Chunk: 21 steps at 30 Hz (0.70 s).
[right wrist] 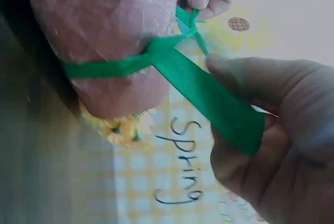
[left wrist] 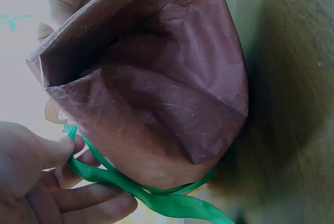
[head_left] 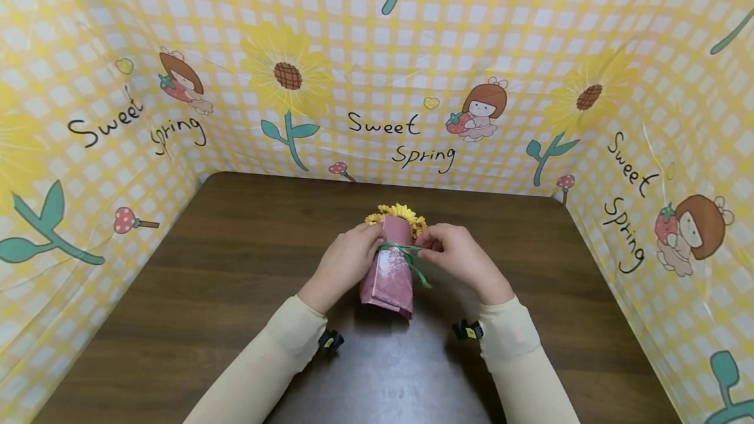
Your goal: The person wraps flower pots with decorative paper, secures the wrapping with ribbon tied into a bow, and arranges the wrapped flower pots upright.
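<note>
A bouquet of yellow flowers [head_left: 400, 212] wrapped in pink paper [head_left: 389, 288] lies between both hands, its flowers pointing away from me. Around the wrapping runs a green ribbon [right wrist: 104, 69], crossed and looped at the front, with one tail hanging down on the right. On the left side, my left hand [head_left: 351, 254] pinches part of the ribbon between thumb and finger. From the right, my right hand [head_left: 459, 254] grips another stretch of ribbon, which folds over its fingers in the right wrist view. The wrapper's open, hollow lower end [left wrist: 156, 78] fills the left wrist view.
The bouquet is on a dark brown wooden table [head_left: 247, 234]. A yellow checked cloth [head_left: 377, 70] printed with flowers and lettering rises around its back and sides. Black wrist devices [head_left: 468, 330] sit at the cuffs.
</note>
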Tool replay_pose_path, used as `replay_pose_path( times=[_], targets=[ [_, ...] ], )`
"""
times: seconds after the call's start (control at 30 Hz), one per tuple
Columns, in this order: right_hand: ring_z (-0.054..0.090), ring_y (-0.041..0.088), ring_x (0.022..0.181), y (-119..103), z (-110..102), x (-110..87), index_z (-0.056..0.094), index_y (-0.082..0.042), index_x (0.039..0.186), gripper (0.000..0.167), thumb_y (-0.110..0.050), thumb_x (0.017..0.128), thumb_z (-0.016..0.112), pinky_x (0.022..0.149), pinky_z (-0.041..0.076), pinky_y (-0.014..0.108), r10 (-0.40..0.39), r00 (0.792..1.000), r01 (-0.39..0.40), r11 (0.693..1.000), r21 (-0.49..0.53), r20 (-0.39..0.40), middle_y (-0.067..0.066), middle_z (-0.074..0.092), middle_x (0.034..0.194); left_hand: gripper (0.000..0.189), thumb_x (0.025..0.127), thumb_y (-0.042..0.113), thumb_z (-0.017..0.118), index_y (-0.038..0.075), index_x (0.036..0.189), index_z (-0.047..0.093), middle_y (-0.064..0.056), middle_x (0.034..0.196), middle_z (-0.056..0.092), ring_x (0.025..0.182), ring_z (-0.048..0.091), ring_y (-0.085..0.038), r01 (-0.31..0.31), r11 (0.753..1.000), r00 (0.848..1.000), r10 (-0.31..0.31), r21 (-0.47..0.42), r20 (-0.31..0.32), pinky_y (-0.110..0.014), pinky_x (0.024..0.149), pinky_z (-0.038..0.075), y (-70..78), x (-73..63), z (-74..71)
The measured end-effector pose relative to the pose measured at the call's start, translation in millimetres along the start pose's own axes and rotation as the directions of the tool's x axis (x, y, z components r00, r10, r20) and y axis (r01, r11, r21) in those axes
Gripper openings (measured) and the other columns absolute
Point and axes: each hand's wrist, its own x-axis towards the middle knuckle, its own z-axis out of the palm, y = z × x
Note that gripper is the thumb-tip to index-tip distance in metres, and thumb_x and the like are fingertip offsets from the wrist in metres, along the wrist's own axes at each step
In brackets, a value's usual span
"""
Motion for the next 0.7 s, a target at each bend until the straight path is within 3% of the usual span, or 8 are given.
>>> replay_pose_path(
  times=[0.13, 0.27, 0.5, 0.7],
  targets=[
    [0.059, 0.007, 0.07, -4, -4, -1.8, 0.074, -0.023, 0.086, 0.008, -0.024, 0.09, 0.081, 0.066, 0.052, 0.031, -0.024, 0.999, 0.014, 0.975, -0.221, -0.04, -0.011, 0.066, 0.079, 0.013, 0.105, 0.024, 0.058, 0.018, 0.11, 0.069, -0.003, 0.107, 0.07, 0.096, 0.07, -0.021, 0.003, 1.0, 1.0, -0.003, -0.007, 0.001, -0.044, 0.083, 0.058, 0.6, 0.1, 0.6],
    [0.057, 0.004, 0.065, -2, -6, -3.8, 0.075, -0.027, 0.084, 0.011, -0.035, 0.088, 0.082, 0.062, 0.05, 0.029, -0.039, 0.996, 0.008, 0.943, -0.333, -0.086, -0.016, 0.066, 0.076, 0.016, 0.106, 0.024, 0.058, 0.017, 0.114, 0.069, -0.004, 0.112, 0.07, 0.1, 0.07, -0.021, 0.016, 1.0, 1.0, -0.016, -0.023, 0.007, -0.044, 0.087, 0.058, 0.6, -0.4, 1.1],
    [0.056, 0.002, 0.062, 5, -19, -9.7, 0.077, -0.027, 0.087, 0.012, -0.038, 0.091, 0.078, 0.06, 0.049, 0.031, -0.067, 0.989, 0.003, 0.905, -0.425, -0.135, -0.015, 0.069, 0.076, 0.025, 0.106, 0.023, 0.057, 0.011, 0.124, 0.069, -0.007, 0.117, 0.071, 0.106, 0.07, -0.024, 0.049, 0.998, 0.999, -0.048, -0.043, 0.011, -0.046, 0.091, 0.057, -2.1, 0.3, -0.1],
    [0.057, 0.005, 0.064, 12, -33, -13.6, 0.077, -0.023, 0.092, 0.008, -0.032, 0.093, 0.076, 0.062, 0.049, 0.033, -0.014, 0.994, -0.029, 0.929, -0.37, -0.112, -0.013, 0.067, 0.076, 0.017, 0.104, 0.023, 0.061, 0.012, 0.111, 0.071, -0.005, 0.109, 0.069, 0.097, 0.068, -0.02, 0.063, 0.995, 0.998, -0.062, -0.075, 0.012, -0.042, 0.086, 0.058, -6.2, 0.6, -5.6]
  ],
)
